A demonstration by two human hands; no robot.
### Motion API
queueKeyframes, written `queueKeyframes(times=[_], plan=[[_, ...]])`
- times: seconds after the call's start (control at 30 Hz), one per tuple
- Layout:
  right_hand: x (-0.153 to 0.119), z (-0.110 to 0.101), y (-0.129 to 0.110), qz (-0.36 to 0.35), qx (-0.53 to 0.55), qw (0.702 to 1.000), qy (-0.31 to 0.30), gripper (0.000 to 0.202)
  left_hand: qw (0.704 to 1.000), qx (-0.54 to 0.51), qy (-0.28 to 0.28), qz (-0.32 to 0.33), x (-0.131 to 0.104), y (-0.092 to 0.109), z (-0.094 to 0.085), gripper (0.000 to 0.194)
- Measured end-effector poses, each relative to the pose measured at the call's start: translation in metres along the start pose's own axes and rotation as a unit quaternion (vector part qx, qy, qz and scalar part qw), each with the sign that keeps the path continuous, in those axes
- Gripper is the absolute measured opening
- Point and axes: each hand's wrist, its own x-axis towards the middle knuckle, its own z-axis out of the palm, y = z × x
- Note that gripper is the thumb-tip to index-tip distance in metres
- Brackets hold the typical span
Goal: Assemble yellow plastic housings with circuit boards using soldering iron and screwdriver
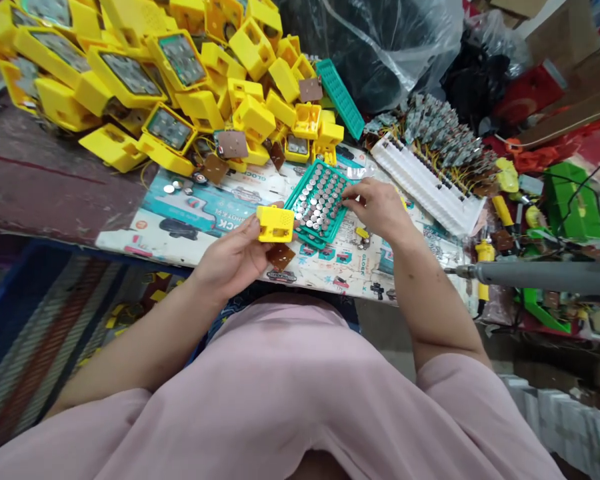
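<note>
My left hand (pixel 237 259) grips a small yellow plastic housing (pixel 275 225), with a brown circuit board (pixel 281 257) hanging just below it. To the right lies a green tray (pixel 325 240) filled with rows of silver button cells (pixel 320 200). Over the tray's right edge, my right hand (pixel 373 203) has its thumb and fingertips pinched together. Whatever those fingertips may hold is too small to make out. A few loose button cells (pixel 169 189) lie on the printed sheet to the left.
Yellow housings (pixel 253 117) are heaped along the back left. A second green tray (pixel 341 100) leans beside them. At the right stand a white rack (pixel 425 183) with wired boards (pixel 440 140) and a grey electric screwdriver (pixel 540 275) reaching in from the side.
</note>
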Motion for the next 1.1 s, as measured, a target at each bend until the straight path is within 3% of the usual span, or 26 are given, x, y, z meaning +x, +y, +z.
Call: queueKeyframes(times=[0.1,0.2,0.3,0.37,0.57,0.8,1.0,1.1], plan=[[-0.01,-0.004,-0.007,0.004,0.057,0.997,0.06,0.009,1.0,0.01,-0.022,-0.005,-0.002,-0.005,0.002,0.042],[-0.032,-0.009,-0.031,0.006,0.212,0.97,0.12,0.007,0.998,0.005,-0.055,0.019,-0.004,-0.013,0.004,0.052],[-0.059,-0.009,-0.062,0.01,0.371,0.923,0.105,0.009,0.992,0.021,-0.089,0.086,-0.004,-0.024,0.004,0.055],[-0.072,-0.005,-0.077,-0.005,0.403,0.909,0.108,0.006,0.984,0.049,-0.107,0.132,-0.003,-0.03,0.001,0.058],[-0.087,0.008,-0.085,-0.062,0.376,0.91,0.165,0.004,0.961,0.156,-0.144,0.176,-0.006,-0.035,-0.007,0.06],[-0.095,0.012,-0.083,-0.068,0.356,0.913,0.19,0.007,0.94,0.228,-0.16,0.195,-0.01,-0.032,-0.008,0.055],[-0.095,0.015,-0.085,-0.091,0.257,0.939,0.209,0.006,0.949,0.221,-0.14,0.177,-0.013,-0.031,0.001,0.051],[-0.098,0.015,-0.088,-0.125,0.144,0.956,0.224,0.009,0.946,0.233,-0.122,0.19,-0.015,-0.033,0.004,0.049]])
